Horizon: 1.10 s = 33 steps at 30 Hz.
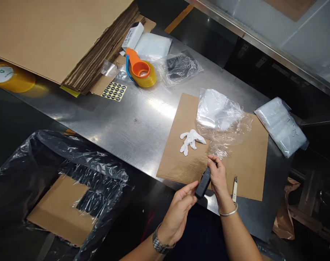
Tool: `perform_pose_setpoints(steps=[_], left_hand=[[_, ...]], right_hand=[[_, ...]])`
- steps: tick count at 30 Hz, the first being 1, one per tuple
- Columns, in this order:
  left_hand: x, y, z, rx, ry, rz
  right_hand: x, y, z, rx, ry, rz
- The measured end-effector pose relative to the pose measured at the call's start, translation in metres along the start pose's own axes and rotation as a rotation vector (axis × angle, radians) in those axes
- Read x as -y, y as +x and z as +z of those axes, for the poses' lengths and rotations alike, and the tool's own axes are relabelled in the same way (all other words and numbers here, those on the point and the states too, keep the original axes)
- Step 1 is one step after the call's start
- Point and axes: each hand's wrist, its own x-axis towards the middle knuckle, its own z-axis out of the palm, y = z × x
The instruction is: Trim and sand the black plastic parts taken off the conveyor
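Observation:
A black oblong plastic piece (pixel 203 183) with small raised marks is held between both hands, tilted, at the near edge of the cardboard sheet (pixel 176 145). My left hand (pixel 180 208) grips its lower end between thumb and fingers. My right hand (pixel 218 175) is closed around its upper end. Beyond them on the cardboard lies a crumpled white glove (pixel 192 140). Next to it is a clear plastic bag (pixel 222 112) with white sheets inside. A white-handled craft knife (pixel 235 190) rests to the right of my right hand.
Stacked cardboard sheets (pixel 58 32) are at the far left. Near them are an orange tape dispenser (pixel 140 69), a sticker sheet (pixel 114 91) and a bagged black item (pixel 181 67). Another plastic packet (pixel 280 125) sits at the right edge. A black-lined container (pixel 80 148) stands at lower left.

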Motion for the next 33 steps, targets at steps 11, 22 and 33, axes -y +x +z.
perform_pose_setpoints(steps=[11,22,33], left_hand=[[0.022,0.057,-0.036,-0.178,0.286,0.185],[0.035,0.092,-0.049,-0.154,0.343,0.209],[-0.008,0.108,0.010,-0.072,0.291,0.372]], right_hand=[[-0.001,0.050,0.011,-0.122,-0.748,-0.465],[0.023,0.203,-0.014,-0.227,-0.914,-0.594],[0.012,0.155,-0.042,-0.210,-0.768,-0.639]])
